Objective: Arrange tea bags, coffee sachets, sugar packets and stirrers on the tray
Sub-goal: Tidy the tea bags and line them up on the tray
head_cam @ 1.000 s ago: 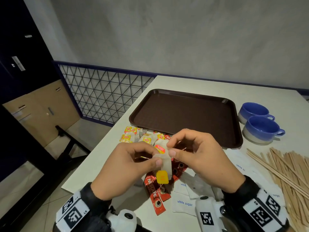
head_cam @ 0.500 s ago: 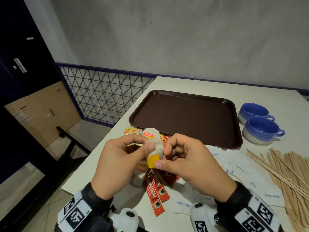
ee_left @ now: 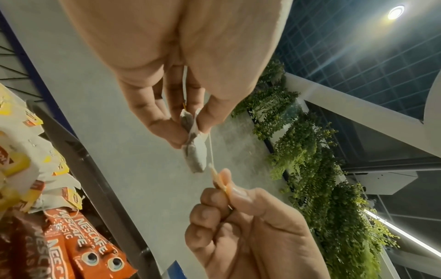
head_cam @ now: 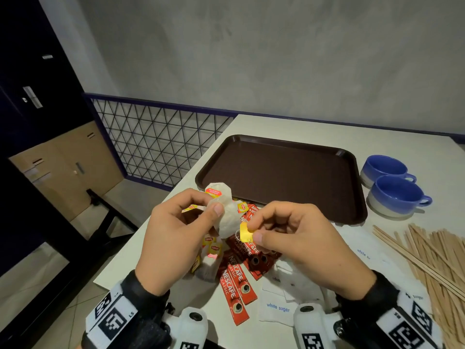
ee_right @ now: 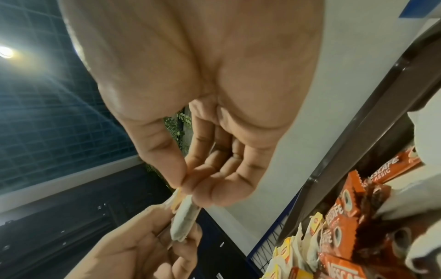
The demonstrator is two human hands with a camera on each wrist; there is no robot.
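Limp papery tea bag (head_cam: 227, 217), pinched

Matt brown plastic tray (head_cam: 276, 177), wooden stirrers (head_cam: 427, 258)

One brown tray (head_cam: 281, 172) and two blue cups (head_cam: 392, 187) lie beyond the fingers. One tea bag (head_cam: 226, 212) sits between the fingertips. Below them, several more tea bags (head_cam: 211, 250), about five coffee sachets (head_cam: 236, 280); sugar packets (head_cam: 276, 306) and stirrers (head_cam: 427, 255) are too many to count.

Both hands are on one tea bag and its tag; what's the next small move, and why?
Probably carry the tea bag forward and lay it on the tray. The left hand pinches the bag, the right hand pinches its yellow tag, and the tray holds nothing yet.
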